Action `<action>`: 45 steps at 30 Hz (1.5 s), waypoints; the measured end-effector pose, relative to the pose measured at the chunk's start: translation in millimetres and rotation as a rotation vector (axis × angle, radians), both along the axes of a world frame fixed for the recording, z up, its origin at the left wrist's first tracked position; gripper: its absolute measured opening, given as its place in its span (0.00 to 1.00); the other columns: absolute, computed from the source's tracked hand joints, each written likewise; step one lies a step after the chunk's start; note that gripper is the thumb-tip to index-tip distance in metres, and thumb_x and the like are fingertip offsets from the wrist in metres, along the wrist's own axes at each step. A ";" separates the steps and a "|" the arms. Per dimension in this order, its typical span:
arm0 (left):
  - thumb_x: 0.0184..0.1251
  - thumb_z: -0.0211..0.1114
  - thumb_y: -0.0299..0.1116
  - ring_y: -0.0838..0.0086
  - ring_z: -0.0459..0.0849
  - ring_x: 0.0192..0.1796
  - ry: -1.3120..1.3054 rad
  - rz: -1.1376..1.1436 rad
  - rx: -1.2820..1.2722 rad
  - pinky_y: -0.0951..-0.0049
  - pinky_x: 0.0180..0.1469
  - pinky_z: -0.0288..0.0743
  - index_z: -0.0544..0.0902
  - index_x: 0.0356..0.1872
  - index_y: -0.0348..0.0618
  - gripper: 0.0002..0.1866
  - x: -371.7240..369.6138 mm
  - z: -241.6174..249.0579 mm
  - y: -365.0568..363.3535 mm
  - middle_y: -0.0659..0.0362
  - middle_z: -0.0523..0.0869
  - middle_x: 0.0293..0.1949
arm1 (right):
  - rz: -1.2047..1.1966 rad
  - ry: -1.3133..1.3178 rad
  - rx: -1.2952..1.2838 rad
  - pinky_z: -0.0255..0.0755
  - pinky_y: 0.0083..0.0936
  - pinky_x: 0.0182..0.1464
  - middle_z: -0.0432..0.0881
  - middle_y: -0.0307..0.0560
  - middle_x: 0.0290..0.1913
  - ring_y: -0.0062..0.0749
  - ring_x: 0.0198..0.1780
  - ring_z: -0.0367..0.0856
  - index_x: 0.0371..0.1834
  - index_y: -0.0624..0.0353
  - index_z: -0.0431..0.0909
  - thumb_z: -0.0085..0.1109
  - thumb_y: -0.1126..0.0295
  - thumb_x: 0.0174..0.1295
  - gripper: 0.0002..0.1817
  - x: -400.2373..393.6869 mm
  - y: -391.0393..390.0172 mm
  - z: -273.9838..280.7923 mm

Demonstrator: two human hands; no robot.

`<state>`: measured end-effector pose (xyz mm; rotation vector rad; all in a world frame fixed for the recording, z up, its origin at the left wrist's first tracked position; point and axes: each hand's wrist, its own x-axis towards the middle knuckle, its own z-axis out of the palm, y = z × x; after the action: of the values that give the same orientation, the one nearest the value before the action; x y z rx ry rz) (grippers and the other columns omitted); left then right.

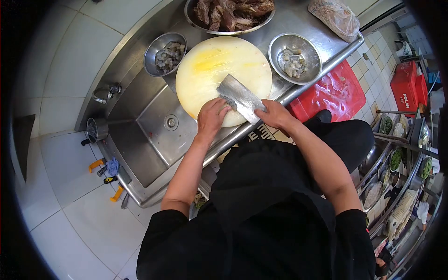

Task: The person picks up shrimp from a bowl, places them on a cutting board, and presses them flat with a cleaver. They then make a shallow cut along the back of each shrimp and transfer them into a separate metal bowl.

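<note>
A broad-bladed cleaver is in my right hand, its handle wrapped by my fingers. Its blade lies across the near part of a round, yellow-stained cutting board. Just left of the blade, my left hand has its fingers curled down onto a grey shrimp, which is partly hidden by the hand and the blade. Beyond the board on the left stands a metal bowl with peeled grey shrimp. A perforated metal bowl on the right holds more shrimp.
A large bowl of dark meat stands behind the board. To the left is a steel sink with a faucet. A plastic bag lies at the counter's right end. Red plastic sits below the counter edge; shelving is at far right.
</note>
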<state>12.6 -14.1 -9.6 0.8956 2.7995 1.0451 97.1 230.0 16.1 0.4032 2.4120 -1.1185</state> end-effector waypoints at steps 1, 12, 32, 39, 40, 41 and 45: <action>0.62 0.75 0.37 0.57 0.86 0.54 -0.008 0.005 0.033 0.61 0.59 0.78 0.89 0.47 0.40 0.15 0.3 -0.7 -0.1 0.52 0.89 0.50 | 0.012 -0.022 0.002 0.75 0.47 0.59 0.84 0.70 0.48 0.62 0.55 0.83 0.52 0.68 0.80 0.57 0.50 0.65 0.28 -0.2 1.8 3.2; 0.65 0.72 0.35 0.58 0.87 0.52 -0.014 -0.019 0.048 0.62 0.57 0.79 0.90 0.45 0.40 0.12 -3.5 4.1 -0.9 0.52 0.90 0.47 | 0.024 0.033 -0.009 0.74 0.48 0.59 0.85 0.69 0.47 0.63 0.54 0.83 0.51 0.66 0.81 0.56 0.55 0.67 0.23 28.7 18.1 29.5; 0.61 0.71 0.34 0.60 0.87 0.34 -0.417 0.016 0.093 0.61 0.41 0.80 0.81 0.42 0.39 0.13 -35.2 43.1 16.9 0.52 0.87 0.31 | -0.241 0.075 0.238 0.72 0.59 0.50 0.83 0.72 0.41 0.72 0.48 0.80 0.48 0.63 0.73 0.55 0.60 0.72 0.16 66.2 5.3 55.0; 0.60 0.73 0.34 0.59 0.87 0.37 -0.535 0.223 -0.063 0.60 0.43 0.80 0.79 0.46 0.38 0.17 3.0 40.5 -8.8 0.51 0.87 0.33 | -0.229 0.246 0.132 0.71 0.59 0.45 0.82 0.71 0.36 0.72 0.44 0.80 0.46 0.63 0.71 0.53 0.65 0.73 0.11 61.9 -17.4 74.5; 0.60 0.72 0.33 0.58 0.87 0.38 -0.476 0.238 -0.059 0.60 0.44 0.80 0.79 0.46 0.38 0.17 6.6 37.6 -12.1 0.50 0.86 0.36 | -0.158 0.275 0.151 0.72 0.59 0.45 0.82 0.70 0.36 0.71 0.44 0.81 0.45 0.63 0.71 0.53 0.65 0.73 0.11 58.3 -24.1 72.8; 0.60 0.72 0.33 0.58 0.87 0.38 -0.477 0.237 -0.060 0.60 0.44 0.80 0.79 0.46 0.38 0.17 10.3 35.0 -13.2 0.50 0.86 0.36 | -0.089 0.302 0.173 0.73 0.59 0.45 0.82 0.69 0.35 0.69 0.43 0.82 0.45 0.63 0.72 0.52 0.66 0.73 0.10 54.8 -30.6 72.2; 0.61 0.71 0.33 0.54 0.84 0.45 -0.225 0.178 0.034 0.57 0.48 0.77 0.78 0.46 0.38 0.16 17.7 25.9 2.1 0.48 0.83 0.43 | 0.097 0.327 0.210 0.75 0.57 0.44 0.83 0.67 0.33 0.66 0.40 0.84 0.44 0.63 0.71 0.50 0.69 0.73 0.08 23.3 -53.2 71.7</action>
<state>30.3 -12.0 16.3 0.5009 2.7163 1.1376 120.4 176.7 87.8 0.1761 2.8149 -0.9526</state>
